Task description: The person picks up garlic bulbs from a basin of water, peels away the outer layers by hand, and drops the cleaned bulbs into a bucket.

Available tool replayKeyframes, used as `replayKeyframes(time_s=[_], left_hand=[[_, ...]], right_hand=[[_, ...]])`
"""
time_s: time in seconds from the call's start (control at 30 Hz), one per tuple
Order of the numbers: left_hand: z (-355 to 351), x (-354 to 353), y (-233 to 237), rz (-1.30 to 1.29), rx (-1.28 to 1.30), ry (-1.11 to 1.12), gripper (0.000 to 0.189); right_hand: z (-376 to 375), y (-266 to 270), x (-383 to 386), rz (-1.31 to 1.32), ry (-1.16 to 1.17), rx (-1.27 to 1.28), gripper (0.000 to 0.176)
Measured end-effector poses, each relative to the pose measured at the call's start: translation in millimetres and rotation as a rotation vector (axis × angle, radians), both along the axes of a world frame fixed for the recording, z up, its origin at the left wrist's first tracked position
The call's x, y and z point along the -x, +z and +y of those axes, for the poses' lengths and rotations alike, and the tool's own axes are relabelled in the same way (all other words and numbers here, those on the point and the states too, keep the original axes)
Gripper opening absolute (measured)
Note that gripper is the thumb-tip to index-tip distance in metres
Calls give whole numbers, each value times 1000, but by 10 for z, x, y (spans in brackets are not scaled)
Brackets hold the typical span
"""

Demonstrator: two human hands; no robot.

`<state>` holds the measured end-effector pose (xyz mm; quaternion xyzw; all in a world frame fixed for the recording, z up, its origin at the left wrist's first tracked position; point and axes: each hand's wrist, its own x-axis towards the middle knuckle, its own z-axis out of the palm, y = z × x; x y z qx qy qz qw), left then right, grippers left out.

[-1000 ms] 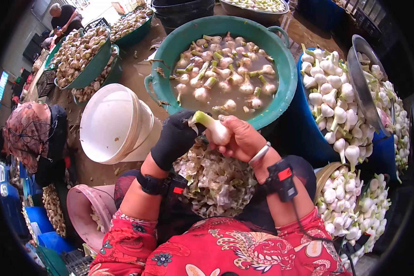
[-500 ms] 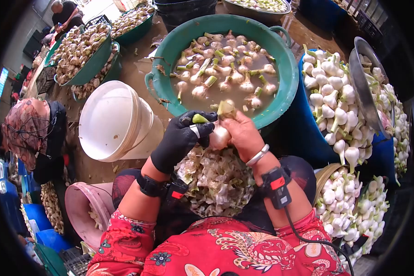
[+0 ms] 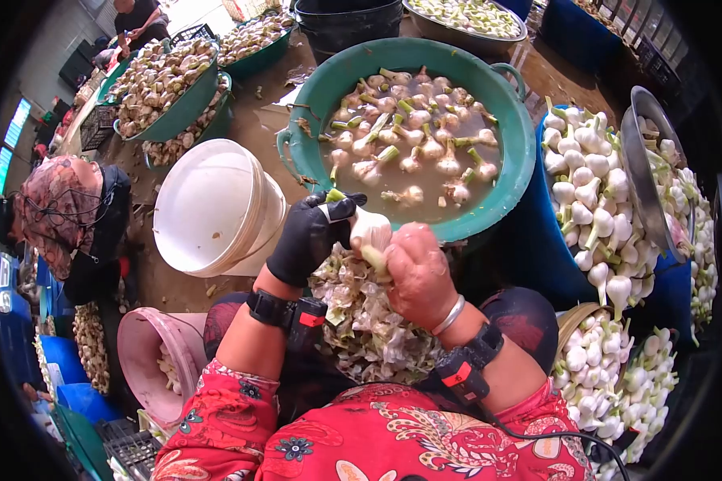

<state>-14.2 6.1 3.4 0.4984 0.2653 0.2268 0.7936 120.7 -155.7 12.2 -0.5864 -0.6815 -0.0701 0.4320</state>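
- Red floral cloth [image 3: 337, 441] covers my front and sleeves.
- Between my knees sits a loose heap of papery, cream and purplish garlic skins [image 3: 369, 321].
- Just above the heap, a round white garlic bulb [image 3: 371, 229] is between my hands.
- My left hand [image 3: 311, 238], in a black glove, has its grip closed on the bulb's side; a short green piece [image 3: 334, 195] pokes out above the fingers, and I cannot tell whether it joins the bulb.
- My bare right hand [image 3: 419, 276] has its grip closed at a pale stalk-like piece [image 3: 375, 260] below the bulb.
- On my left are a pink plastic bucket [image 3: 156, 353] and, farther out, a white plastic bucket [image 3: 200, 208].
- On my right, a blue plastic barrel [image 3: 561, 248] brims with white bulbs [image 3: 594, 192], a grey metal basin [image 3: 650, 176] tilted beside them.
- Ahead, a round green plastic tub [image 3: 521, 152] holds murky water and unpeeled, stalked bulbs [image 3: 431, 148].
- Beyond it stand a black bucket [image 3: 349, 32] and a metal bowl [image 3: 501, 34] full of bulbs.
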Motion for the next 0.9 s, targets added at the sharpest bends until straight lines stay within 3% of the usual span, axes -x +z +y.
replayKeyframes(time_s=[0.07, 0.1, 0.13, 0.2, 0.23, 0.27, 0.33, 0.37, 0.4, 0.47, 0.53, 0.6, 0.67, 0.8, 0.83, 0.9], left_hand=[[135, 51, -6, 198, -1462, -60, 24], [29, 0, -39, 119, -593, 135, 23], [137, 5, 22, 55, -257, 180, 24], [98, -14, 115, -7, 18, 190, 25], [87, -42, 68, -3, 19, 183, 25], [64, -71, -30, -44, 4, 183, 27], [-27, -113, -81, -85, 4, 181, 28], [-55, -111, -69, -140, 86, 118, 29], [-69, -128, -30, -197, 163, 53, 31], [-129, -151, -50, -164, 128, 34, 31], [-157, -153, -89, 159, -654, -19, 31], [-209, -195, -68, 136, -593, 17, 29], [-229, -223, 52, 41, 21, -44, 30], [-224, -230, 74, 13, 248, 23, 32], [-220, -222, 81, -31, 278, 12, 33], [-239, -226, 73, -75, 310, -2, 34]], right_hand=[[-52, -29, 102, -12, 116, 117, 19], [-78, -22, 117, 17, 145, 221, 22], [-95, -76, 95, 15, 151, 215, 22], [-126, -218, 36, -65, 141, 922, 23], [-97, -219, 28, 128, 201, 1122, 27], [-87, -283, 10, 135, 196, 1128, 27], [-55, -335, -31, 345, 141, 573, 22], [-22, -321, -92, 405, -11, 522, 23], [45, -246, -112, 647, -115, 479, 23], [70, -94, -113, 862, -152, 428, 28], [106, -82, -106, 836, -208, 356, 25], [126, -100, -107, 810, -262, 288, 24], [157, -135, -130, 782, -282, 83, 19], [161, -267, -299, 912, -284, 42, 8], [131, -152, -326, 1228, -260, 110, 7], [142, -49, -259, 1169, -188, 112, 7]])
